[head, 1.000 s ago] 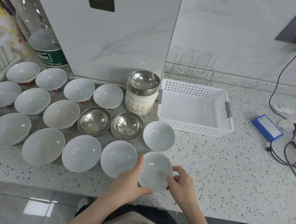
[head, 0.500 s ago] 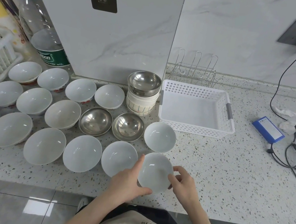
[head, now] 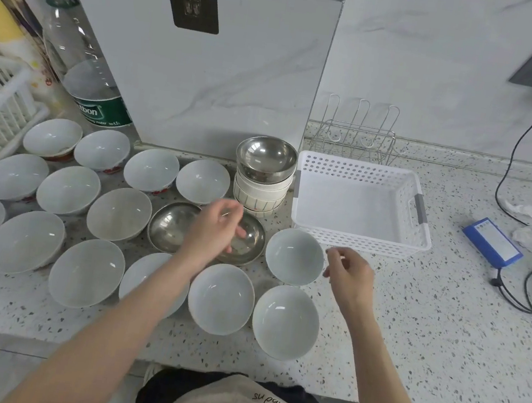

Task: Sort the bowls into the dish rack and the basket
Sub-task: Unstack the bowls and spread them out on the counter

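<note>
White bowls, silver steel bowls, white perforated basket, speckled countertop, blue box

The scene is lit brightly and evenly from overhead. Small glints are thrown on the white bowls and the steel bowl; only soft shadows are cast. Straight lines are bowed outward near the edges. The left hand is slightly blurred.

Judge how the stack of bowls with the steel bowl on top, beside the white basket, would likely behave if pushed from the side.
The stack of bowls looks tall for its base, so it would probably tip or shift. The steel bowl sits loosely on top and might slide off. The lower bowls look ceramic, so likely breakable.
</note>
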The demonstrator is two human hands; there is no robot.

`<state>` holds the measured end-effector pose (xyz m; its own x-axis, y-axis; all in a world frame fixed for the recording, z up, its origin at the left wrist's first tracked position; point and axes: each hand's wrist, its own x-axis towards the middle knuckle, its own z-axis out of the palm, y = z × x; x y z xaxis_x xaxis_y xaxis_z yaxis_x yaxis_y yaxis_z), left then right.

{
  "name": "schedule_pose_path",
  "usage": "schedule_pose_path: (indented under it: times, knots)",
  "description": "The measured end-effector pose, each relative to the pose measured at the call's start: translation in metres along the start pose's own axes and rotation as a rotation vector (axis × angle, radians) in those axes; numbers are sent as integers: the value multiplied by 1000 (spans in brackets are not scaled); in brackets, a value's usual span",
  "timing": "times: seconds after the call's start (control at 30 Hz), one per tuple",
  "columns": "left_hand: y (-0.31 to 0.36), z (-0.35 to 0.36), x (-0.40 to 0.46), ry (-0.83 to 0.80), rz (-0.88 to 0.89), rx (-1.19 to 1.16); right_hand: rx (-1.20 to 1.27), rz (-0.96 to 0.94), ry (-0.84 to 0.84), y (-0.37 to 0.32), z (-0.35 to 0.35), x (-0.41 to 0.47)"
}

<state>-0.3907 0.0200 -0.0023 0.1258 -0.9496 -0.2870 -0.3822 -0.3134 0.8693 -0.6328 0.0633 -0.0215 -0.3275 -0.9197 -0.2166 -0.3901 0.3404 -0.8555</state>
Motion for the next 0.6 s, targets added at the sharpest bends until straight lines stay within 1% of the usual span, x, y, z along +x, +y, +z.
schedule_pose_path:
  times: [0.07, 0.13, 0.23, 0.3, 0.43, 0.6]
  knots:
    - [14, -11, 25, 51, 6, -4, 5, -20, 12, -15, 2, 12]
    - [30, -20, 48, 68, -26, -2, 18, -36, 16, -28, 3, 24]
    - [55, -27, 75, 40, -100, 48, 61, -57, 15, -44, 5, 43]
    - [67, -26, 87, 30, -137, 37, 93, -62, -1, -51, 9, 52]
    - [77, -19, 96, -5, -131, 57, 121, -64, -31, -58, 16, 62]
    - [72, -20, 102, -60, -147, 21, 163, -53, -57, -61, 28, 73]
